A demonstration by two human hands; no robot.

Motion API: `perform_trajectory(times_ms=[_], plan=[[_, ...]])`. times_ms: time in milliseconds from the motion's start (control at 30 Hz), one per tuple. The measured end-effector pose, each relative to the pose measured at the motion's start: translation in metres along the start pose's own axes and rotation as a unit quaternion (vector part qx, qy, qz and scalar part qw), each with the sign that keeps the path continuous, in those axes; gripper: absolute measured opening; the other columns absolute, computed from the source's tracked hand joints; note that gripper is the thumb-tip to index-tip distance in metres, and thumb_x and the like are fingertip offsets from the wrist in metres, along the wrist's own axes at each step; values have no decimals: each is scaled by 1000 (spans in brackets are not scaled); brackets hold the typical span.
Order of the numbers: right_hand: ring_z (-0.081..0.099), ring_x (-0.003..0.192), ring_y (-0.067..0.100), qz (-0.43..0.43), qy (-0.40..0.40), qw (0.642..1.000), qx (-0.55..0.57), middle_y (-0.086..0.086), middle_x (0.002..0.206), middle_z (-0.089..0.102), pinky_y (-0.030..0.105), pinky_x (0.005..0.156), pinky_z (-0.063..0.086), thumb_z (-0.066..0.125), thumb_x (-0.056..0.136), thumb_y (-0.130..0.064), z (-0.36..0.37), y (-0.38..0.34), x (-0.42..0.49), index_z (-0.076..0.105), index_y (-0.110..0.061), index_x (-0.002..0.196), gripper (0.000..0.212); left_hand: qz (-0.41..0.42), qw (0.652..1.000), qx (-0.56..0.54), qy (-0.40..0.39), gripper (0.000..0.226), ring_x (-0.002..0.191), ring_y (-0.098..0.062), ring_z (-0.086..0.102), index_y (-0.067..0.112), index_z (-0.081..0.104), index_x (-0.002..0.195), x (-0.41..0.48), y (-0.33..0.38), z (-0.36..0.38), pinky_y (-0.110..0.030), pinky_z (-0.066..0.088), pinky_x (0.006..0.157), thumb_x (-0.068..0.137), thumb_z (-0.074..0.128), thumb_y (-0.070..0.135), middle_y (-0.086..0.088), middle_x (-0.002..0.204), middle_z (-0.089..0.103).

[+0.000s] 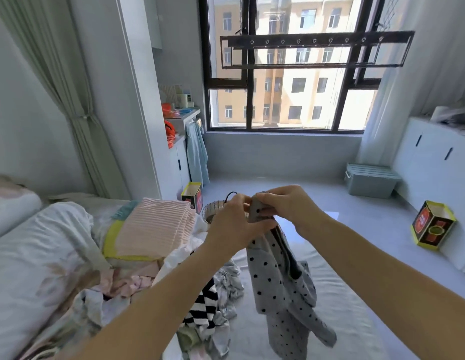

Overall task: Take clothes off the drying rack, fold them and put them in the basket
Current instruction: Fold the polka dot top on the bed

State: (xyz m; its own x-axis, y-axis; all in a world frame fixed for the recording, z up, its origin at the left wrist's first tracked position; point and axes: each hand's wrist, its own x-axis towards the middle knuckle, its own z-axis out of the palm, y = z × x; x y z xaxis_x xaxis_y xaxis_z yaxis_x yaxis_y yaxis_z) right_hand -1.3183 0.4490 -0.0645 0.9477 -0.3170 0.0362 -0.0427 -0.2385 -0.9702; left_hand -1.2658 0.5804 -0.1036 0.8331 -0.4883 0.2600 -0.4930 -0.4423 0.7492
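A grey garment with black dots [278, 287] hangs in front of me over the bed. My left hand [232, 222] and my right hand [286, 206] both pinch its top edge, close together. Behind my left hand stands a round woven basket [213, 207] with a dark handle, mostly hidden. A dark drying rack [314, 51] hangs bare across the window. A pile of unfolded clothes [210, 307], one black-and-white striped, lies on the bed below my left arm. Folded pink striped fabric [153, 227] sits stacked to the left.
White bedding and pillows [31, 255] fill the left. On the floor stand a blue-grey storage box [369, 180] and two yellow-edged boxes [432, 224]. White cabinets [434, 157] line the right wall. A light blue towel [197, 152] hangs by the left cabinet.
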Motion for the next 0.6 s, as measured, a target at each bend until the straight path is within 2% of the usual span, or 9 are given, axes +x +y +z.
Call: perform_trajectory(times_ms=[100, 167, 233, 333, 400, 433, 533, 600], plan=[[69, 67, 13, -29, -12, 999, 13, 10, 78, 74, 16, 66, 56, 66, 85, -3, -12, -8, -2, 75, 4, 85, 12, 22, 998, 14, 61, 27, 83, -16, 65, 14, 67, 102, 14, 7, -2, -26, 50, 75, 80, 75, 29, 4, 86, 67], [67, 74, 14, -57, 41, 996, -52, 10, 84, 74, 20, 71, 56, 69, 86, -17, -27, 0, 6, 76, -4, 87, 15, 41, 998, 25, 51, 11, 71, -15, 62, 12, 73, 87, 27, 11, -13, -24, 46, 67, 81, 74, 21, 3, 71, 64], [64, 79, 12, -65, 91, 981, -156, 1, 87, 72, 20, 71, 49, 73, 81, -40, -38, 18, 7, 73, -15, 88, 25, 54, 997, 43, 30, 7, 69, -13, 60, 11, 75, 83, 37, 15, -24, -26, 49, 70, 81, 74, 18, 1, 71, 66], [60, 92, 10, 7, 25, 966, -256, -12, 97, 63, 32, 87, 48, 69, 56, -75, -25, 61, -6, 61, -27, 107, 71, 82, 995, 55, 6, 7, 72, -10, 64, 11, 76, 87, 42, 20, -32, -29, 54, 74, 80, 74, 13, -2, 80, 72], [57, 102, 12, 47, -9, 951, -306, -10, 112, 58, 40, 94, 47, 62, 48, -86, -2, 87, -11, 53, -28, 120, 93, 99, 993, 66, -2, 8, 71, -7, 63, 10, 76, 88, 43, 22, -35, -25, 53, 73, 81, 73, 12, -2, 83, 73], [56, 105, 13, 52, -1, 948, -315, -10, 118, 55, 42, 94, 47, 59, 49, -87, 10, 96, -11, 50, -29, 125, 96, 108, 991, 74, -1, 8, 71, -6, 63, 11, 77, 87, 43, 21, -38, -22, 52, 72, 81, 73, 12, -2, 83, 73], [57, 105, 13, 17, 65, 961, -268, -11, 119, 54, 42, 94, 46, 63, 65, -77, 39, 97, -7, 49, -30, 126, 78, 122, 988, 93, 5, 8, 75, -10, 65, 12, 77, 86, 45, 18, -54, -26, 53, 75, 80, 72, 12, 1, 81, 72], [60, 92, 10, -49, 97, 967, -231, -15, 102, 60, 40, 89, 48, 66, 73, -62, 52, 88, -4, 56, -35, 102, 41, 122, 987, 108, 1, 9, 77, -13, 66, 12, 77, 86, 43, 15, -68, -27, 53, 75, 79, 72, 10, 0, 81, 73]])
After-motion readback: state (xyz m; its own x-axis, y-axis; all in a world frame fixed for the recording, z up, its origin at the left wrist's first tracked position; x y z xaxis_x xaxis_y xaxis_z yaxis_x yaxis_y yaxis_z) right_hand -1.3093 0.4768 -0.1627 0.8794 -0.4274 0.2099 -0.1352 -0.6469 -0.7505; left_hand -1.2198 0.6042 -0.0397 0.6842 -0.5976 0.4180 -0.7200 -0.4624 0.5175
